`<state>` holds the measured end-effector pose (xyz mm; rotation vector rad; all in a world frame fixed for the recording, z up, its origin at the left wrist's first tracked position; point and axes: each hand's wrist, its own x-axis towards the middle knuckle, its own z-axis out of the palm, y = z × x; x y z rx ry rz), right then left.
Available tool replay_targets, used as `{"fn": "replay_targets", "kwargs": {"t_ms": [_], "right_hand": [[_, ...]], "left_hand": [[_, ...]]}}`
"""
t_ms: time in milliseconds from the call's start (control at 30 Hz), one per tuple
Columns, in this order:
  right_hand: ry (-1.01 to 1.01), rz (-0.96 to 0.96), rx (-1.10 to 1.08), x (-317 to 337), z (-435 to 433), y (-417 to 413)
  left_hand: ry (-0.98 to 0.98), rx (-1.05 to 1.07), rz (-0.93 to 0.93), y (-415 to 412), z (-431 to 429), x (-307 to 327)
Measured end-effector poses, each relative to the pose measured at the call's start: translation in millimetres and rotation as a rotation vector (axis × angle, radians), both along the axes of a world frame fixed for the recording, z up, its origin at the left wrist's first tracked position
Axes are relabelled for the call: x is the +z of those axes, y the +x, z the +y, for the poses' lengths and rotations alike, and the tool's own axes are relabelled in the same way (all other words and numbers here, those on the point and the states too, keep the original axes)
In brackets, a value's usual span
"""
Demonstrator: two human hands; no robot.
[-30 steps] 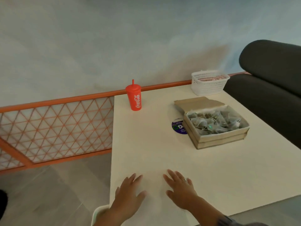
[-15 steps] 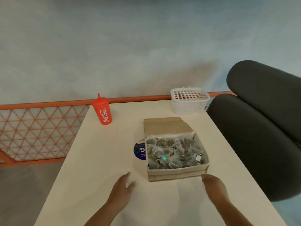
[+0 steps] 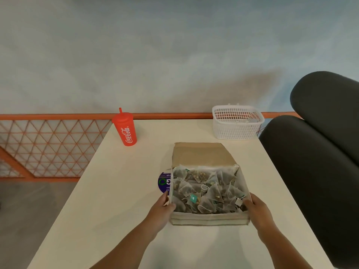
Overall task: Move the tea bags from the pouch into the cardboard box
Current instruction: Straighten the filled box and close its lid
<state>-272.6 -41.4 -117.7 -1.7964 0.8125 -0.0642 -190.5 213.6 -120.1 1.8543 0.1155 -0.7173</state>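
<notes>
Left hand and right hand hold the cardboard box by its 2 sides, fingers curled round them; red cup and white basket stand behind on the table.

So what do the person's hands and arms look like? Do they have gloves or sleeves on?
No gloves and no sleeves. The left hand and right hand are bare, and so are the left forearm and right forearm, all the way to the bottom of the picture. No watch, bracelet or ring shows on either, and nothing is written on them.
</notes>
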Motion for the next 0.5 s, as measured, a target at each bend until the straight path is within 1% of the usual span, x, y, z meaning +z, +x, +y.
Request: {"fn": "replay_targets", "kwargs": {"t_ms": [100, 233, 400, 500], "right_hand": [[0.011, -0.017, 0.069, 2, 2, 1], [0.043, -0.019, 0.144, -1, 15, 3], [0.096, -0.019, 0.230, -5, 43, 2], [0.110, 0.021, 0.291, -8, 55, 0]], "left_hand": [[0.012, 0.007, 0.005, 4, 1, -1], [0.017, 0.074, -0.012, 6, 20, -8], [-0.072, 0.180, -0.003, 1, 49, -7], [-0.099, 0.170, -0.040, -3, 64, -6]]}}
